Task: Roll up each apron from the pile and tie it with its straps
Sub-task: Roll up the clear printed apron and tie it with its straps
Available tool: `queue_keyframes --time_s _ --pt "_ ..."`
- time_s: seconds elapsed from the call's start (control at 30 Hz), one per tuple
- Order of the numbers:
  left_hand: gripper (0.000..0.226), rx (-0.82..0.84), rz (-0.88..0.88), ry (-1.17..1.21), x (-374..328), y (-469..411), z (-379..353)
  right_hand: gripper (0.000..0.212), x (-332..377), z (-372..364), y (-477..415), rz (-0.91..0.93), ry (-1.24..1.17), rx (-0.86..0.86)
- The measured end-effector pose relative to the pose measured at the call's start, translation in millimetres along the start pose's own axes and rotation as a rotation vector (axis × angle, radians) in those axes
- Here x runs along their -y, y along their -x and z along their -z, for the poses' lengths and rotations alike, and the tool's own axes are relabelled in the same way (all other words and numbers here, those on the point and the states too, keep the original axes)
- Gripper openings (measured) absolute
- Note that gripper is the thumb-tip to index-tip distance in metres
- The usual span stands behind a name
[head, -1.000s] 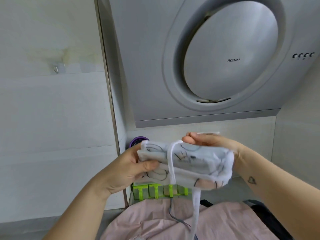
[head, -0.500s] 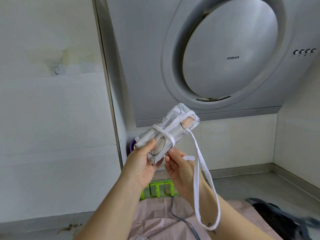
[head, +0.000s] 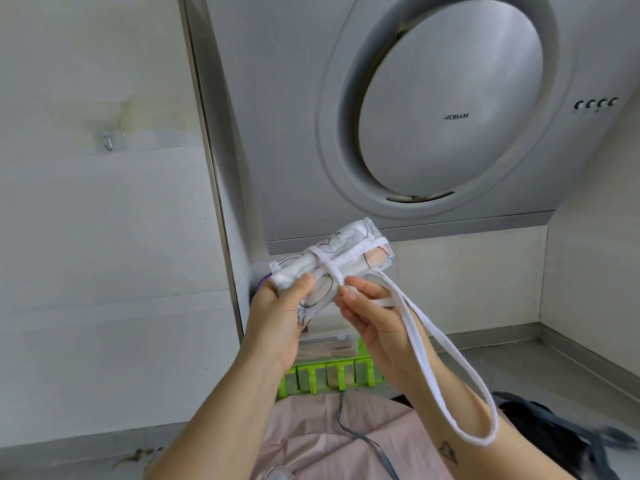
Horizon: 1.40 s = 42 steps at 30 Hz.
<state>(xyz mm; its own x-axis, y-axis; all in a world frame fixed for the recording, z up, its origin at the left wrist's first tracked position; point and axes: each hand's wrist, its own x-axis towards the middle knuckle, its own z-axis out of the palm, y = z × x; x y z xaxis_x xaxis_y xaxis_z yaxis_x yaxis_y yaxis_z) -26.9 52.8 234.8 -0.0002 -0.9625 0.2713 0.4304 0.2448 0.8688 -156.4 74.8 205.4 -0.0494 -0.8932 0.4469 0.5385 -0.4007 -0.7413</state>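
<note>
A white printed apron is rolled into a tight bundle and held up in front of the range hood. My left hand grips its lower left end, thumb on top. A white strap crosses around the roll and hangs down in a long loop over my right forearm. My right hand pinches the strap right beside the crossing on the roll. Below on the counter lies a pink apron with a grey strap, and a dark apron at the lower right.
A large grey range hood fills the wall behind. A green rack with a clear box on it stands under my hands, a purple object peeks out behind the roll. The steel counter runs to the right.
The roll went from level to tilted up to the right. My right hand left the roll's right end, came under to the strap near the crossing, and the strap now hangs in a long loop.
</note>
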Motion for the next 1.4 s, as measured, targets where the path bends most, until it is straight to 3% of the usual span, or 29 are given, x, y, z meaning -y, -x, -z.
queue_keyframes --time_s 0.13,0.3,0.37,0.47,0.53,0.63,0.7,0.87,0.97,1.03,1.4 --pt "0.016 0.041 0.044 0.037 0 4 -2 0.034 2 8 1 0.014 0.032 -0.036" --pt "0.021 0.067 0.208 0.258 -1 4 -6 0.048 2 9 0 0.164 0.301 -0.117" --pt "0.013 0.009 0.272 0.345 -3 0 -6 0.044 1 9 1 0.139 0.262 -0.084" --pt "0.008 -0.04 0.329 0.424 -7 -1 -5 0.019 3 8 5 0.12 0.181 0.006" --pt "0.008 -0.055 0.332 0.458 -8 -2 -1 0.013 11 11 6 0.139 0.272 -0.016" --pt "0.011 -0.04 0.289 0.402 -5 -4 1 0.02 19 12 8 0.17 0.579 0.019" --pt "0.014 -0.023 0.234 0.279 2 -2 -4 0.017 20 6 8 0.221 0.639 0.047" --pt "0.014 -0.097 -0.135 -0.194 17 5 -11 0.024 15 -8 3 0.26 0.457 -0.121" --pt "0.016 -0.07 -0.296 -0.411 17 11 -13 0.018 13 -12 1 0.263 0.359 -0.279" --pt "0.018 -0.048 -0.321 -0.441 17 14 -15 0.004 13 -12 -2 0.247 0.315 -0.368" --pt "0.02 0.034 -0.322 -0.367 22 14 -15 0.008 13 -11 -10 0.384 0.68 -0.41"
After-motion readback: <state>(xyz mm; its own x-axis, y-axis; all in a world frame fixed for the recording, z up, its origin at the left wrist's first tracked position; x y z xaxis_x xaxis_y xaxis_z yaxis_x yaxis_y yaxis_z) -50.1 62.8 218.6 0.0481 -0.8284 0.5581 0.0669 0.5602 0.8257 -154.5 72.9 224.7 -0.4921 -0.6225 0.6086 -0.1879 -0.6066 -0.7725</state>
